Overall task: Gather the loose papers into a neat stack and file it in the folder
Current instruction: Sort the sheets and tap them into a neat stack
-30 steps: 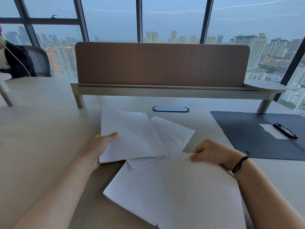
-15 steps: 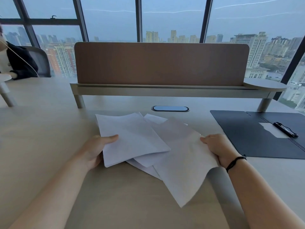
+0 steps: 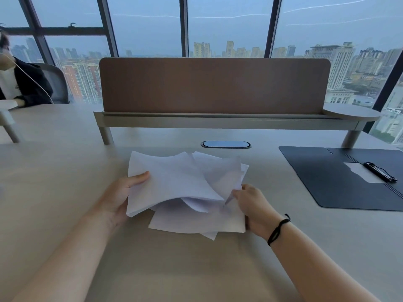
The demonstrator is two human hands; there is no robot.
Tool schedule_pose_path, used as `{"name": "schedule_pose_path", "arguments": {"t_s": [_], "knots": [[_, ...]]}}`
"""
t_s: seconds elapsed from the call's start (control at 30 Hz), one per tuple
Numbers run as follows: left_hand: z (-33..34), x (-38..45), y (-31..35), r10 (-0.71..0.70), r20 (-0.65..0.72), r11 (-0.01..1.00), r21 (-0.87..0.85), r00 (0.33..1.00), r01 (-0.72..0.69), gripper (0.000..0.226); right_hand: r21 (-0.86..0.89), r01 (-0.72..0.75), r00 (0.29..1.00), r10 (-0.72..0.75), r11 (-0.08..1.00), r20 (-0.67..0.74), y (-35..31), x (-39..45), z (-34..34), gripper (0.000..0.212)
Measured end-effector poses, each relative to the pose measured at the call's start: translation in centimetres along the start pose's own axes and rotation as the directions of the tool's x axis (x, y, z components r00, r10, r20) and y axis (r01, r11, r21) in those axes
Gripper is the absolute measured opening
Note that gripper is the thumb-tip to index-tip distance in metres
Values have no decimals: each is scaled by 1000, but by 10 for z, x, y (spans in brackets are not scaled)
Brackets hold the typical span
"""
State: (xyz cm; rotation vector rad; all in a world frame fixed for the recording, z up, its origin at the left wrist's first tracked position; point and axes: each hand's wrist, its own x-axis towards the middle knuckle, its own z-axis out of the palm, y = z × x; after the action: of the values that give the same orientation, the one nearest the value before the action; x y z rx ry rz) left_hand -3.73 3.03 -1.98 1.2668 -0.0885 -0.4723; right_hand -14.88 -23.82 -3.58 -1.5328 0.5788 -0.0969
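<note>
Both hands have drawn closer together since the earlier frames, and the white papers (image 3: 174, 184), spread flat across the desk half a second ago, are now bunched into a loose, uneven pile at the centre of the frame, its top sheets arched and lifted.

At the far left edge a second person (image 3: 15, 83) in a dark jacket sits in a grey chair (image 3: 57, 82). Left of centre, the left hand (image 3: 122, 197) holds the left edge of the pile, thumb lying on the top sheet and fingers hidden beneath it. The sheets are not aligned: corners stick out at the top and bottom, and the lowest ones rest on the beige desk (image 3: 54, 171). Just right of the pile, the right hand (image 3: 253, 205) pinches the right edge of the sheets with curled fingers; a black cord bracelet (image 3: 278, 228) circles its wrist.

Above the papers, in the upper middle of the frame, an oval cable port (image 3: 225, 144) sits in the desk surface, and behind it stands a brown divider panel (image 3: 214, 86) on a raised shelf. At the right edge, well apart from the papers, the dark folder (image 3: 331, 179) lies open and flat on the desk, with a black clip (image 3: 379, 172) on its inner face over a pale label patch.
</note>
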Motion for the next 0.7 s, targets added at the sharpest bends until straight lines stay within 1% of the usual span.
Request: {"name": "schedule_pose_path", "arguments": {"t_s": [0.07,0.1,0.2,0.23,0.27,0.3,0.33,0.37,0.4,0.43,0.47,0.53,0.57,0.63,0.7], "knots": [[0,-1,0,-37,23,999,21,999,37,29,56,-10,999,8,998,38,-3,-4,-1,25],[-1,-1,1,-53,26,998,33,998,52,31,103,-7,1000,4,995,29,-6,-4,-3,30],[-6,0,2,-88,21,994,71,996,86,40,221,-32,998,41,975,-37,-9,5,-18,45],[-7,0,2,-93,22,992,84,995,91,41,230,-39,997,54,972,-56,-9,8,-21,46],[-7,-1,1,-101,27,990,103,994,98,42,195,-29,995,48,980,-91,-8,14,-23,45],[-6,-1,0,-107,33,987,127,994,102,42,83,6,990,5,996,-142,-5,19,-24,44],[-5,-2,0,-114,40,983,147,993,107,41,-109,67,976,-88,992,-201,-2,25,-24,43],[-5,-2,-1,-122,47,981,158,991,113,39,-334,118,949,-205,935,-239,-1,27,-23,43],[-4,-2,-1,-125,49,981,155,991,116,38,-523,160,913,-327,837,-245,2,28,-22,45],[-3,-2,-1,-126,44,982,145,991,119,38,-661,170,879,-416,731,-234,3,26,-21,46],[-2,-2,-1,-128,39,984,128,991,122,38,-759,146,860,-460,635,-219,3,25,-22,45],[0,-5,0,-117,42,991,74,992,113,37,-878,49,855,-475,477,-210,0,20,-25,43],[0,-6,1,-96,41,995,22,995,95,38,-903,11,855,-472,430,-214,-2,17,-27,43],[-2,-4,4,-30,47,986,-163,998,37,42,-910,-14,841,-488,414,-235,-5,14,-33,43],[-4,-3,7,53,62,934,-355,997,-28,43,-895,-20,803,-527,446,-280,-7,11,-38,43]]}}
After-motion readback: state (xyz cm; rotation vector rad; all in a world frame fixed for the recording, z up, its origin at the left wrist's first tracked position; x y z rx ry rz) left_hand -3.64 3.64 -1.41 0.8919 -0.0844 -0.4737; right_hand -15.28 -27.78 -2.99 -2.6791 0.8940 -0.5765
